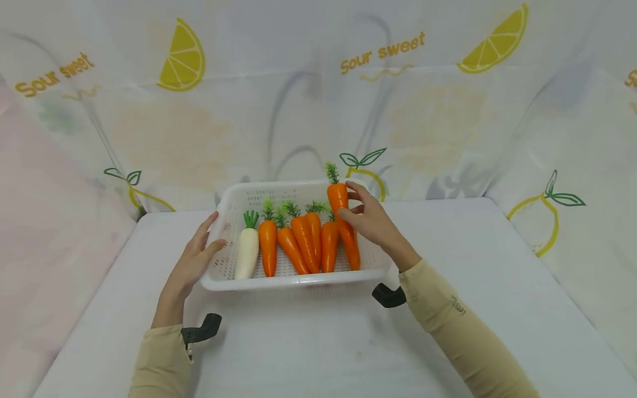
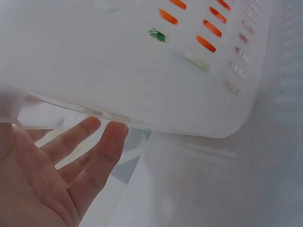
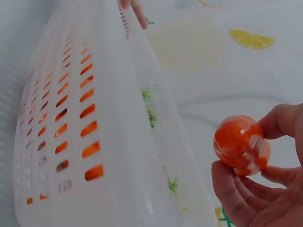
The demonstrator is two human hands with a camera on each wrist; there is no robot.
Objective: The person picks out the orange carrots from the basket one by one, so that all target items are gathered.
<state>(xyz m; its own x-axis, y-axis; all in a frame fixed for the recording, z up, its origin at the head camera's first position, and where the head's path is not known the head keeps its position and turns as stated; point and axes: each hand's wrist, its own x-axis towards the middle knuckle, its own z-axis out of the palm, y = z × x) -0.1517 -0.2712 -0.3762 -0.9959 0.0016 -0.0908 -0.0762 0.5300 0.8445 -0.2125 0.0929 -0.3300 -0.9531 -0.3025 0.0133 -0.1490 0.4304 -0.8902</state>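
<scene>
A white plastic basket point(image 1: 298, 283) holds a white radish point(image 1: 247, 253) and several orange carrots point(image 1: 269, 247) with green tops. My left hand point(image 1: 191, 262) holds the basket's left rim, the thumb over the edge and the fingers point(image 2: 111, 146) against the outside. Over the basket's right end, my right hand point(image 1: 370, 218) grips a carrot point(image 1: 337, 196) between thumb and fingers, its leafy top pointing up and away. In the right wrist view this carrot point(image 3: 240, 144) shows end-on, beyond the basket's long wall point(image 3: 118, 142).
The basket stands on a white-covered table point(image 1: 308, 342). Behind it hangs a pale cloth point(image 1: 298, 121) printed with lemons and lettering. A black curved piece sits below each wrist, at the left point(image 1: 203, 328) and the right point(image 1: 389, 296).
</scene>
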